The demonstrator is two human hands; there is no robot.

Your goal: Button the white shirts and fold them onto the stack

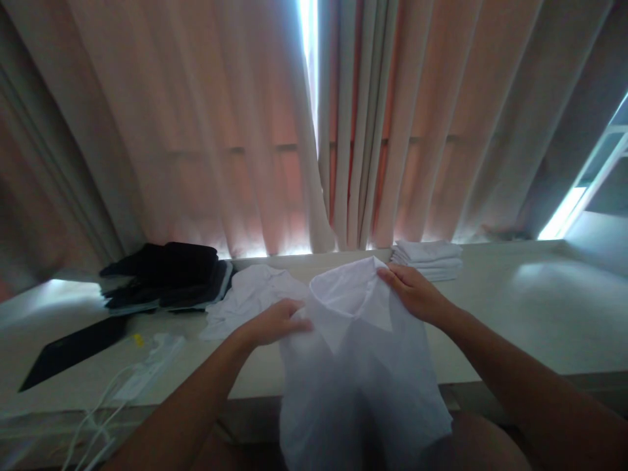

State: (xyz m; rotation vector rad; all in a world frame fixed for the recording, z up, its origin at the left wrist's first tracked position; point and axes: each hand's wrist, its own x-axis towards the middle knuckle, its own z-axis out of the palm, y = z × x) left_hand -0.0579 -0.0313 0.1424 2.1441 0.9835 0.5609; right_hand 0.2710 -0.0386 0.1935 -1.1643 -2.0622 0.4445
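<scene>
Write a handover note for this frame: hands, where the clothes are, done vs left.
Left hand: gripping the white shirt at its left collar side.
Right hand: holding the collar's right side.
Shirt: collar on the table, body hanging over the front edge, unfolded.
Done: folded white stack behind the right hand.
Left: crumpled white garment beside the left hand; dark clothes pile far left.

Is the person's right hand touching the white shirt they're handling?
Touching. The head view shows the right hand with fingers laid on the collar of the white shirt, no gap between them.
</scene>
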